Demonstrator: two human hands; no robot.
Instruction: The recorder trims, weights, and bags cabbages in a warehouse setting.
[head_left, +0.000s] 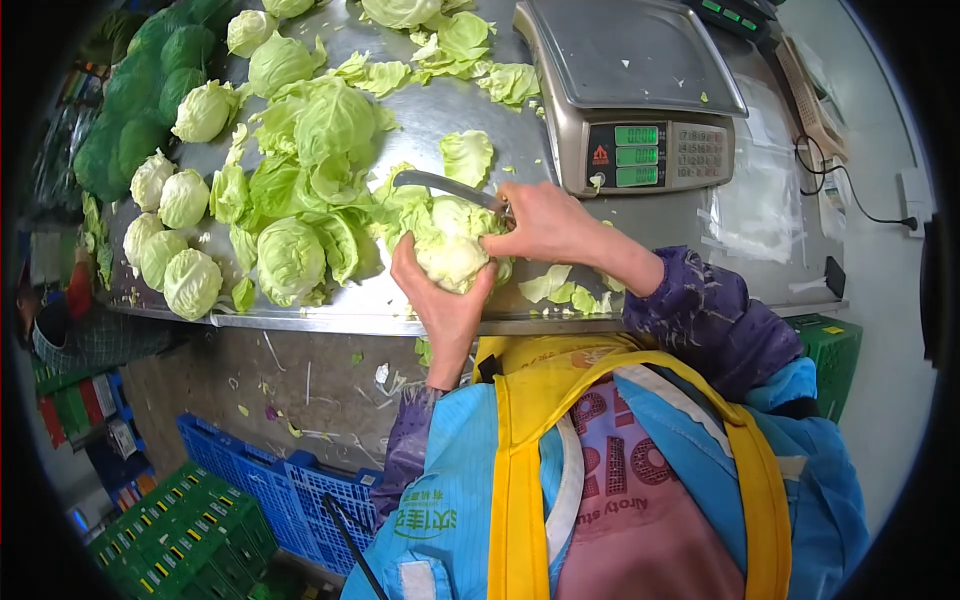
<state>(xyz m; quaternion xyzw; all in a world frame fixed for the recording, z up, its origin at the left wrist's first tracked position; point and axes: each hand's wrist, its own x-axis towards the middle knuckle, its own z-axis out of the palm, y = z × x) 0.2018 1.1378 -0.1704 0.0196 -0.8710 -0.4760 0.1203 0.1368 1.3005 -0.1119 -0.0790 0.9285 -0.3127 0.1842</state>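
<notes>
Near the front edge of the steel table, my left hand (442, 300) grips the near left side of a pale head of lettuce (450, 262). My right hand (544, 225) holds a curved-bladed knife (442, 184) by its handle, the blade pointing left above the far side of the head. The right thumb touches the head's right side. Loose leaves lie around it, one pale leaf (466, 156) just beyond the blade. A leafy head (291, 261) rests to the left, with a larger one (334, 124) behind it.
A digital scale (637, 112) stands at the back right, beside plastic bags (757, 172). Several trimmed heads (193, 283) and green net bags (161, 82) are at the left. Blue pallets (277, 487) and green crates (187, 532) are on the floor; a co-worker's arm (79, 289) shows far left.
</notes>
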